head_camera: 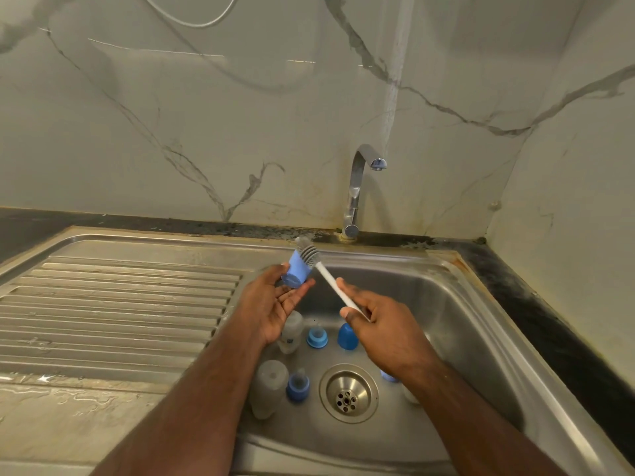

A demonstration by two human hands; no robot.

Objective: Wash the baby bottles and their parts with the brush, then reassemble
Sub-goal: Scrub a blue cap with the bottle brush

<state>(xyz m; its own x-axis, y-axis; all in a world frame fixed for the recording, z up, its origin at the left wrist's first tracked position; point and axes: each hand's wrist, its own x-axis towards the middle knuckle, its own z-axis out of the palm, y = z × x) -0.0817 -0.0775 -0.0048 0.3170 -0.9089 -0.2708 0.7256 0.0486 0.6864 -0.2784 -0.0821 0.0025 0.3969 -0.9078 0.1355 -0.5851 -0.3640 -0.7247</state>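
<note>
Above the sink (481, 304), left hand (271, 304) pinches a blue cap (294, 273); right hand (381, 329) grips the brush (330, 280), bristles against the cap.

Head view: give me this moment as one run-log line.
step: scrubbing | left hand: holds blue cap | right hand: grips brush, bristles in cap | sink: bottles, blue parts waiting | faucet: off

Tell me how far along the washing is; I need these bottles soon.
Early. Nothing looks reassembled. In hand: the left hand holds a blue cap while the right hand works the brush into it. The tap is not running. Left: two bottles, two nipple rings and another cap lie apart in the sink.
</note>
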